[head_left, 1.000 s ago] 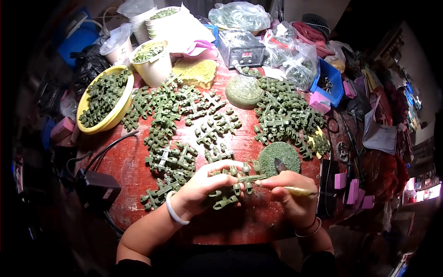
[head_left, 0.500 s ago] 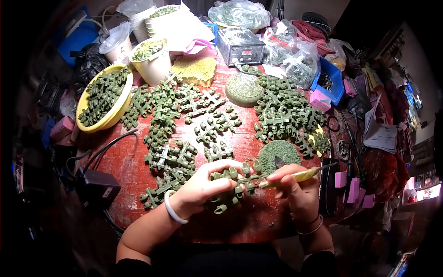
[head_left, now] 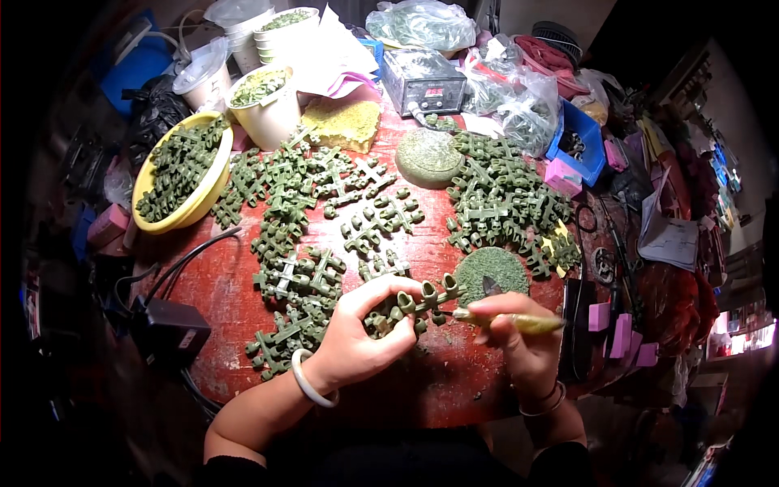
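Between the fingers and thumb of my left hand (head_left: 361,337) is a branched dark green piece (head_left: 430,299) with cup-shaped ends along a bar. It is raised over the red table. My right hand (head_left: 519,341) is closed on a pen-like tool with a yellowish wrapped handle (head_left: 527,324). The tool's pale left end lies close to the green piece; whether they touch I cannot tell. A dark pointed tip (head_left: 491,286) sticks up above my right fingers, in front of a round green pad (head_left: 493,272).
Similar green pieces lie heaped at left (head_left: 296,272) and right (head_left: 503,195). A yellow basin (head_left: 203,203), white bucket (head_left: 268,122), yellow sponge (head_left: 345,126), grey control box (head_left: 423,81) and round stone-like block (head_left: 428,157) stand behind. A black box (head_left: 170,329) with cables sits left.
The green piece has been turned in my left hand, so its cups now point up and right. The tool in my right hand has tilted, its right end lower.
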Tool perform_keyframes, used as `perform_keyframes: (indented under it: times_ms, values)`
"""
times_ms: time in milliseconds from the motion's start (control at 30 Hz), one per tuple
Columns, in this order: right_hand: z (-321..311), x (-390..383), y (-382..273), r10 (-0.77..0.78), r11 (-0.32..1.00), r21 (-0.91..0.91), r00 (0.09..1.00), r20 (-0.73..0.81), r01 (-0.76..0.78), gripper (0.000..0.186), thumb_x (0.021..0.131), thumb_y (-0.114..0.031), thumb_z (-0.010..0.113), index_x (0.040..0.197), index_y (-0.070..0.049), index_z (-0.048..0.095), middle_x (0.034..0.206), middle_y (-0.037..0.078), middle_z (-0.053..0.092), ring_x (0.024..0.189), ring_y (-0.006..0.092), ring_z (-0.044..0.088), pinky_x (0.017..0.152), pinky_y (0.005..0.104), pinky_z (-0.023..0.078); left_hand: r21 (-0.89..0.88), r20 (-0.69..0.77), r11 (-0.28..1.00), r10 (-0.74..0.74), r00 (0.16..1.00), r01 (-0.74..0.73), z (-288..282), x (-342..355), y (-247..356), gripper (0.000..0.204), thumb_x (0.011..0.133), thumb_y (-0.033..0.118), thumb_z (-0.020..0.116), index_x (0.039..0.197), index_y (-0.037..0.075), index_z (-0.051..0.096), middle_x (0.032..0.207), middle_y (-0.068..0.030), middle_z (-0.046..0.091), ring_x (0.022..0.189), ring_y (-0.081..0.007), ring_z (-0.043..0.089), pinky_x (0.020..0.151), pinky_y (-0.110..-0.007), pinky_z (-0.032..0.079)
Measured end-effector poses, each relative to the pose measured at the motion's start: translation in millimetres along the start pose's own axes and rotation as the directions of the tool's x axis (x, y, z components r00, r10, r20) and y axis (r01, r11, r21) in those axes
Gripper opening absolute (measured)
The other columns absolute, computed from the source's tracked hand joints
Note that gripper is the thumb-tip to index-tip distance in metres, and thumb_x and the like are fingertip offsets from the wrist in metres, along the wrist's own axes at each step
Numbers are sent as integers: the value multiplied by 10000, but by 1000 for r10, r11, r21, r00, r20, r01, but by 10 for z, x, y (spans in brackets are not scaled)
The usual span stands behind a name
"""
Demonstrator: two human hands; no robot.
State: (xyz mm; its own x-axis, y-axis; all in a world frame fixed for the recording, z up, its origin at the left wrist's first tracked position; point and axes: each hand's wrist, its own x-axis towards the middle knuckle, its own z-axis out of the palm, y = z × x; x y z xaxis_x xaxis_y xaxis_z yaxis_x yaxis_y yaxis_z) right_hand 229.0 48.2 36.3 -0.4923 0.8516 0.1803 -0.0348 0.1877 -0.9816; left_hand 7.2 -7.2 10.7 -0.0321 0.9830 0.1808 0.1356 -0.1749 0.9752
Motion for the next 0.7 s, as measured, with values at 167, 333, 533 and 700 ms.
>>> perform_keyframes:
  times_ms: [167,333,533,700]
  values:
    - [-44,-45,11,-37,999,-9,996,84,38,238,984,-172,620,1103,20,695,991,124,725,815,153,667,707,261,512,5,-4,1000,14,1000,-14,1,15,20,239,828,-10,632,1067,-14,625,1015,-50,649,956,-104,593,886,-262,473]
    - [4,-34,54,-4,999,52,955,296,-12,257,996,-204,610,1083,24,690,994,126,723,803,148,670,692,272,527,5,-45,1000,1,999,-1,-61,-3,-53,279,835,2,619,1112,-9,642,1031,-67,674,963,-116,618,899,-275,486]
    - [9,-47,25,144,955,287,968,-207,-81,336,1042,-275,536,998,42,638,849,73,643,623,60,555,553,176,431,-635,-211,765,-301,930,104,-363,226,86,249,870,67,615,1103,-18,584,957,-111,655,819,-208,658,739,-347,576]
    - [18,-26,95,138,969,221,983,-118,-109,315,1039,-281,553,1028,5,685,809,35,683,643,32,585,552,166,391,-906,-382,371,-513,769,-203,-1152,550,253,212,908,150,530,1050,-3,565,990,-157,649,870,-268,669,806,-426,620]
